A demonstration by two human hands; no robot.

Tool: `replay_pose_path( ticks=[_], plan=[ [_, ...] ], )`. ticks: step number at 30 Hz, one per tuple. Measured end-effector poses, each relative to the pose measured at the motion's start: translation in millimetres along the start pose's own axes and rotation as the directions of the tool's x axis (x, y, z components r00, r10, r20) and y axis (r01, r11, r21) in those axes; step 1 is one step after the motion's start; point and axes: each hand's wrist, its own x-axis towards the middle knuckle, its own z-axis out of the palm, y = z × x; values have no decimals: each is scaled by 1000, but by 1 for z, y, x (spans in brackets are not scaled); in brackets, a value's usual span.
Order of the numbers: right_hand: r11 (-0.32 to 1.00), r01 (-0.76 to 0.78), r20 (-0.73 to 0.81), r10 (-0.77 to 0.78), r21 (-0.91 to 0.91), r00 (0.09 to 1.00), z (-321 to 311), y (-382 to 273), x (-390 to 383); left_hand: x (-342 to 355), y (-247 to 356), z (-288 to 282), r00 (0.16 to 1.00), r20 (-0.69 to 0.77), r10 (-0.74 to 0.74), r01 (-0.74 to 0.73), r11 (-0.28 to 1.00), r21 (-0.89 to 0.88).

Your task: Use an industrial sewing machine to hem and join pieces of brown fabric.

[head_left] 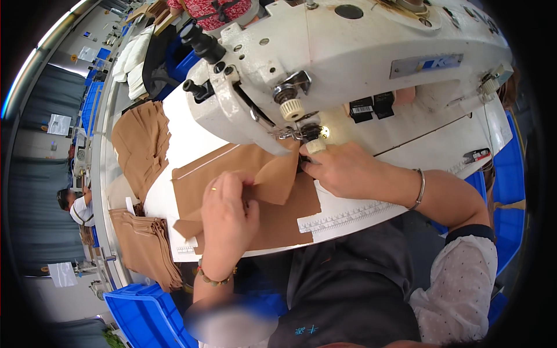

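Observation:
A piece of brown fabric (203, 168) lies on the white sewing table, with one layer folded up toward the needle area of a white sewing machine (342, 49). My left hand (229, 214) has its fingers and thumb closed on the folded layer, left of the machine head. Close beside the presser foot and needle, my right hand (348, 173) pinches the right edge of the same fabric. The machine's lower head partly hides the stitching spot, and the right fingertips are partly covered too.
Brown fabric pieces (141, 145) are heaped at the far left, and a folded brown stack (142, 243) overhangs the near left edge. A ruler strip (348, 217) runs along the table's front. Small snips (477, 155) lie at right. Blue bins (145, 313) stand below.

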Motion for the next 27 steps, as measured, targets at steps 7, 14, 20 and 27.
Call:
replay_pose_path(
  ticks=[7, 14, 20, 27],
  plan=[
    [999, 3, -24, -2, 43, 1000, -2, 0, -1, 3, -21, 26, 994, -107, 9, -20, 995, -101],
    [1000, -7, -79, 9, 27, 997, 2, 2, -3, 19, -17, 20, 985, 47, 164, -159, 983, -94],
    [999, -19, -25, 20, 49, 999, -1, 1, -2, 7, 1, 43, 957, 170, 233, -230, 972, -41],
    [999, -16, -41, 17, 47, 999, 0, 1, -3, -7, -2, 68, 977, 189, 97, -69, 986, -150]
  ],
)
